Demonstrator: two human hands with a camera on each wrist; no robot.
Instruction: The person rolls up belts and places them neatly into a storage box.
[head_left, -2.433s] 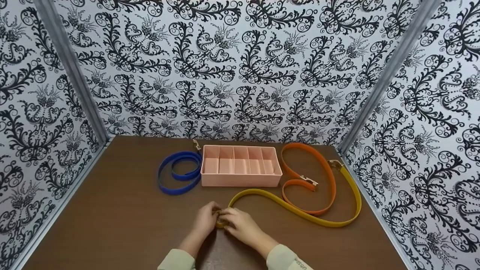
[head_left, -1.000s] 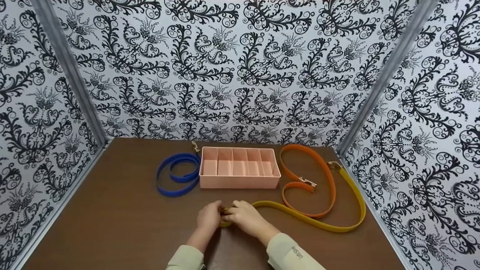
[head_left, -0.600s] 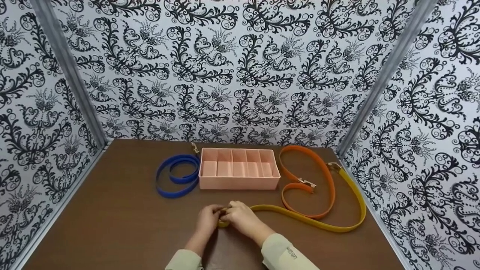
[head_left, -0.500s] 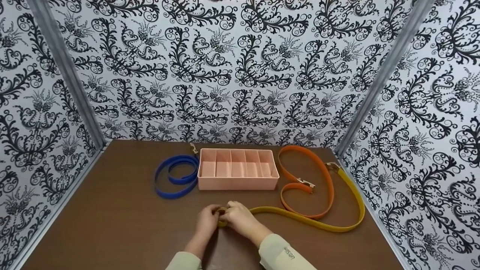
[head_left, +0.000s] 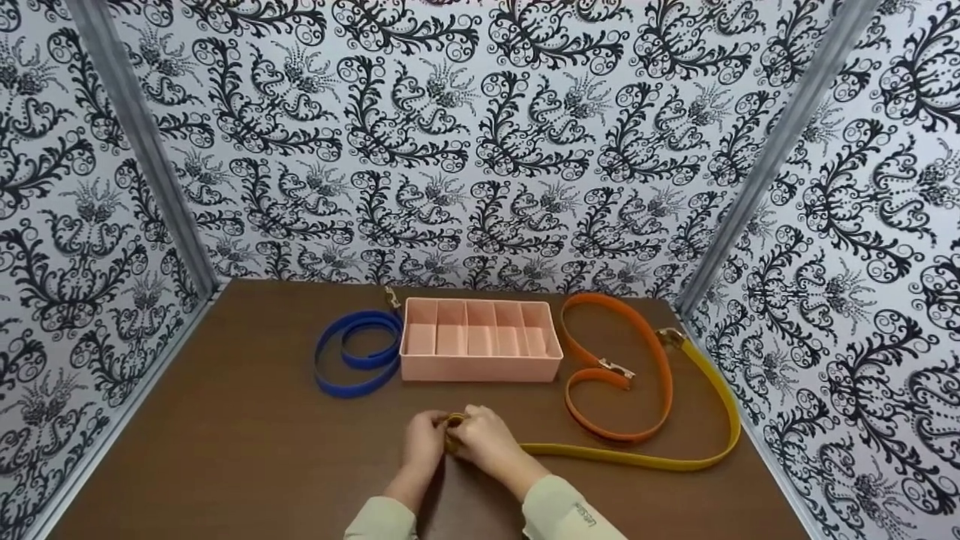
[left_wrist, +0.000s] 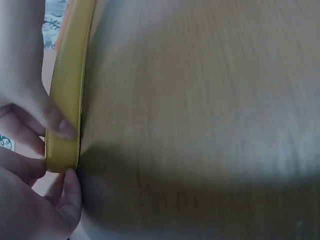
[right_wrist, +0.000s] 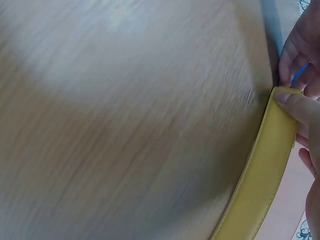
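A yellow leather strap [head_left: 630,456] with stitched edges runs from between my hands to the right, ending in a metal clasp [head_left: 670,337]. Its near end is curled into a small coil, partly hidden by the fingers. My left hand [head_left: 424,444] pinches the coil on its left side. From the right, my right hand [head_left: 491,444] grips the same coil. The left wrist view shows the right thumb lying along the strap [left_wrist: 70,75], with the left fingertips at the bend below it. In the right wrist view the right thumb presses on the strap's [right_wrist: 265,165] folded end.
Behind the hands stands a pink divided box [head_left: 481,367] with several compartments. A blue strap [head_left: 356,388] lies coiled to its left, its metal clasp [head_left: 392,298] beside the box. To the right an orange strap [head_left: 664,375] lies in loose loops. Patterned walls enclose the table.
Both hands keep working on the coil. The yellow strap beyond the right hand has gone from a raised curve to a lower, straighter run. The blue and orange straps stay put.
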